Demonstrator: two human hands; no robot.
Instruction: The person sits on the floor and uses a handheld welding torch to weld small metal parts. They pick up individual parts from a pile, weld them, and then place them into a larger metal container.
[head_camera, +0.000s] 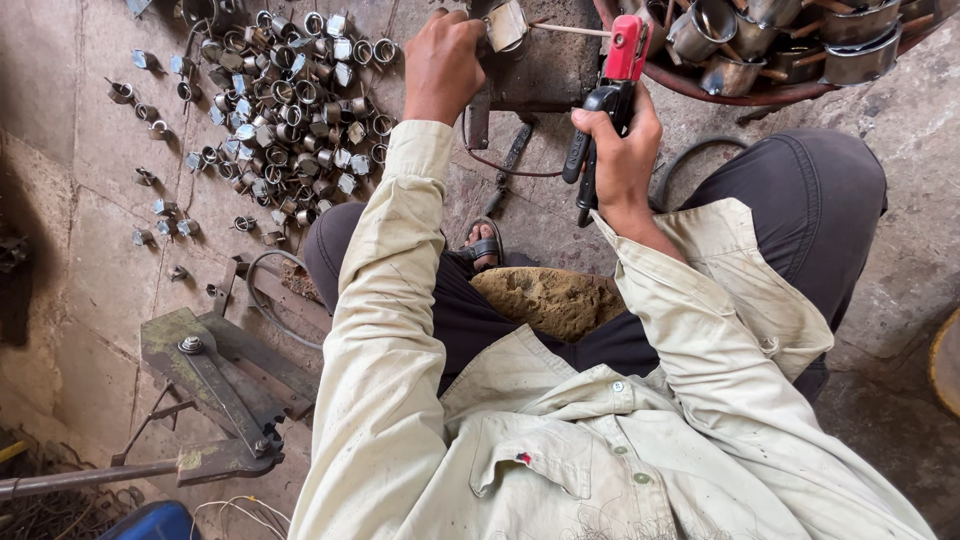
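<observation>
My left hand (441, 62) grips a small shiny metal piece (507, 24) at the top of the view and holds it against a dark metal block (545, 70). My right hand (620, 150) is closed on the black handle of a welding electrode holder (610, 95) with a red head. A thin rod (570, 30) runs from that head to the metal piece. Both arms are in pale cream sleeves, and I sit low with my knees apart.
A heap of small metal rings and clips (290, 110) lies on the concrete floor at the upper left. A tray of metal cups with wooden handles (790, 45) stands at the upper right. A lever tool (215, 390) lies at the lower left. A cable (690, 160) loops by my right knee.
</observation>
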